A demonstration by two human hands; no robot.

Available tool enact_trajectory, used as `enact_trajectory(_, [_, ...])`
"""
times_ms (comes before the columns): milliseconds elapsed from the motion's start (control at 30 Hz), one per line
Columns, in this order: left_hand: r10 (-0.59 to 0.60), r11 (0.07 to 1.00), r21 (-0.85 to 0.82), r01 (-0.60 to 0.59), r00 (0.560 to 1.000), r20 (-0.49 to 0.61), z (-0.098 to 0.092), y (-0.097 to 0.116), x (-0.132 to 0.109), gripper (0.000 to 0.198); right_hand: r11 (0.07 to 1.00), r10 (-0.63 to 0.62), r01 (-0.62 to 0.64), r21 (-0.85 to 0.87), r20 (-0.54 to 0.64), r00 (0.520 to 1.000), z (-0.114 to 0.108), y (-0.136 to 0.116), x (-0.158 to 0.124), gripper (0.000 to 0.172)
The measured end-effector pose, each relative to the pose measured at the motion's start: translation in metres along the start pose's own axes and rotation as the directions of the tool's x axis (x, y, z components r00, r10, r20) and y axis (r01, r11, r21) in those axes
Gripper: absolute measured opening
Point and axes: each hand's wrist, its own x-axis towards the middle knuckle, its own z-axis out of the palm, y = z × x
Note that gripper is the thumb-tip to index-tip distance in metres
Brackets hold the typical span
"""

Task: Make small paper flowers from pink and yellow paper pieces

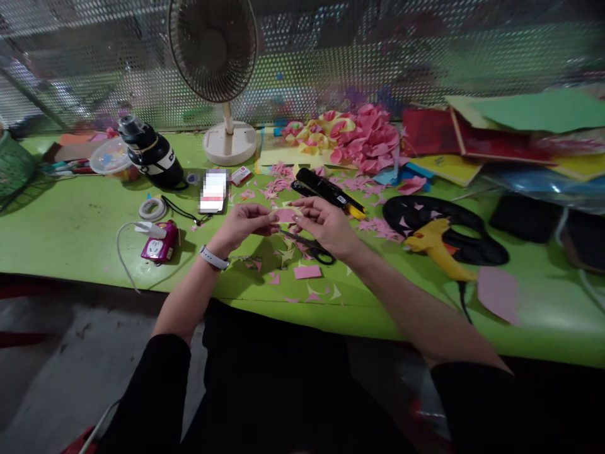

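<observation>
Between my two hands is a small piece of pink paper (285, 215), held up over the green table. My left hand (250, 221) pinches its left edge, and my right hand (324, 222) pinches the right edge. Under them lie black-handled scissors (322, 253), partly hidden by my right hand. A pink paper rectangle (307, 272) rests flat on the table nearer to me. Pink and pale yellow paper scraps (286, 255) are scattered around it. Just beyond my right hand sits a black stapler (326, 188).
A fan (229, 144), a black bottle (154, 154) and a phone (214, 191) stand or lie at the back left. Pink paper petals (368, 139) are heaped at the back. A yellow glue gun (437, 249) lies at right, and a purple power adapter (161, 243) at left.
</observation>
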Motion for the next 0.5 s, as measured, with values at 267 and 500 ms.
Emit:
enact_trajectory(267, [0.046,0.998,0.043,-0.040,0.988,-0.145,-0.013,0.005,0.003,0.027,0.962,-0.072,0.033,-0.269,-0.136,0.988,-0.045,0.005,0.027,0.025])
enact_trajectory(500, [0.043,0.998,0.044,-0.035,0.976,-0.214,-0.027,0.004,0.010,0.024,0.529,-0.196,-0.074,-0.845,-0.207,0.959,-0.084,0.027,0.074,0.044])
